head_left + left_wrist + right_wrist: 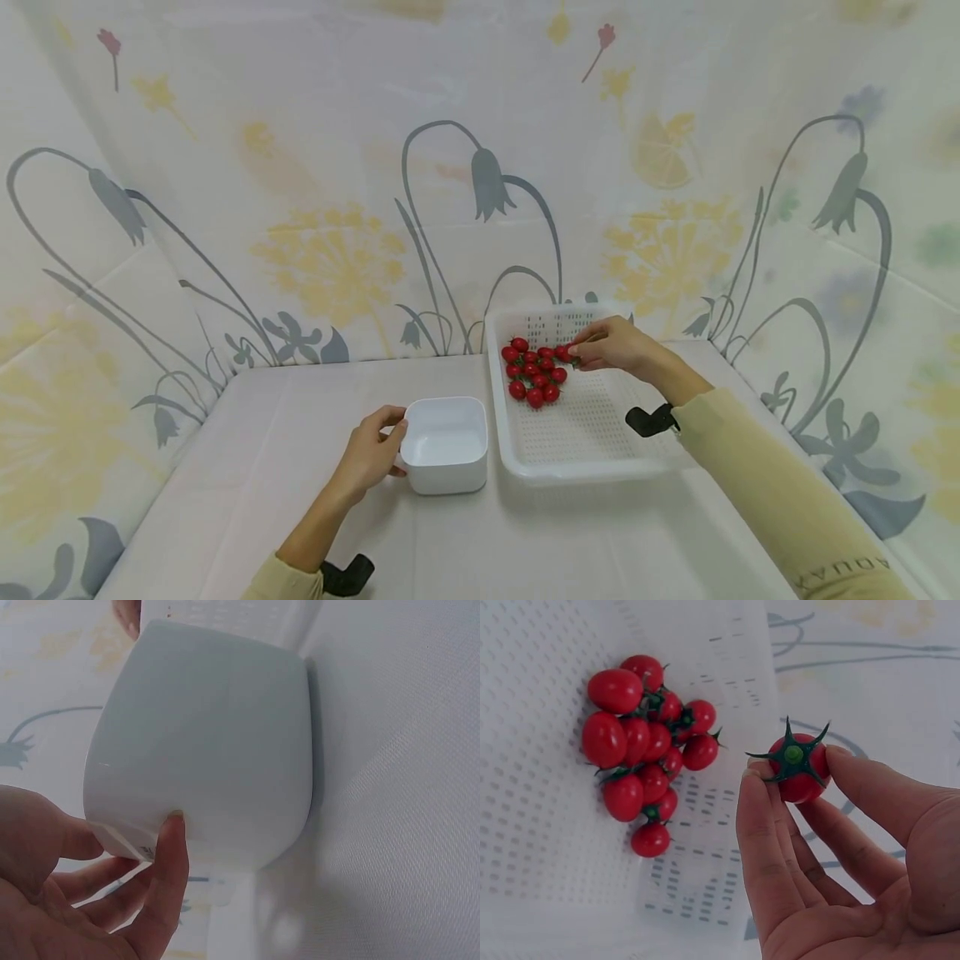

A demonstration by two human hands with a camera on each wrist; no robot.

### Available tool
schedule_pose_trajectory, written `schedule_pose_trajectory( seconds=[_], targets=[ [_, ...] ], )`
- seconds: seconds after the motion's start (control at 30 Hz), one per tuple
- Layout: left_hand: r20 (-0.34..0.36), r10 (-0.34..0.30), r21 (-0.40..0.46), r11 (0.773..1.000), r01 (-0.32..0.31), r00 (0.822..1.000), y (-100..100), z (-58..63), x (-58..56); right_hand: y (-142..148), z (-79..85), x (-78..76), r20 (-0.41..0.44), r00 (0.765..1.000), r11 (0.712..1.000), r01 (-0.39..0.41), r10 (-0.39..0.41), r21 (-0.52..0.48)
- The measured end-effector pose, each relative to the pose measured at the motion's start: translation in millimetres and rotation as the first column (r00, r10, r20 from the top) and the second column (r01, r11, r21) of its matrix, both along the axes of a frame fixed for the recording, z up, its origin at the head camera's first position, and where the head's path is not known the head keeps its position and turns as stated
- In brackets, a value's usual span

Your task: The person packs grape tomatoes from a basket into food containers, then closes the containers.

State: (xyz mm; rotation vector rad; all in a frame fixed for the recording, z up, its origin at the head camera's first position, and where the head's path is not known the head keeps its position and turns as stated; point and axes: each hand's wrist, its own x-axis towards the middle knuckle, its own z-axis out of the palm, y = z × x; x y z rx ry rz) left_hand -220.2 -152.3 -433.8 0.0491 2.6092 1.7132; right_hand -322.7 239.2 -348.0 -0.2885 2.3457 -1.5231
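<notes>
Nearest, a white bowl [447,477] is being steadied on its left side by the left hand [371,452], that grip clamped on its wall. Just beside it, to the right, a white perforated basket [585,427] is seen, its left part filled by clustered red tomatoes [535,380]. And over the basket a single tomato [807,786], green-topped, is pinched in the right hand's [621,344] grip! Both containers are carried by the white-covered table [300,492], backed by a flower-printed sheet [337,167].

Right fingers [759,855] pinch, left fingers [169,877] bend, both forearms [765,483] angle inward.
</notes>
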Motion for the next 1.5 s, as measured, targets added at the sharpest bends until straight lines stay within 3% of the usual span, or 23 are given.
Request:
schedule_pose_trajectory(
  seconds=[0.53, 0.97, 1.5],
  targets=[
    [0.007, 0.006, -0.001, 1.000, -0.006, 1.000, -1, -1.1, 1.4, -10, -0.4, 16.8, -0.020, 0.999, 0.999, -0.047, 0.047, -0.014],
    [0.004, 0.004, -0.021, 1.000, -0.004, 1.000, 0, 2.0, -0.1, -25, 5.2, 35.7, -0.025, 0.999, 0.998, -0.040, 0.039, -0.054],
    [0.014, -0.002, -0.030, 1.000, 0.002, 1.000, 0, 1.6, 0.6, -51, -4.8, 62.1, -0.116, 0.993, 0.990, -0.027, 0.010, -0.140]
  ],
)
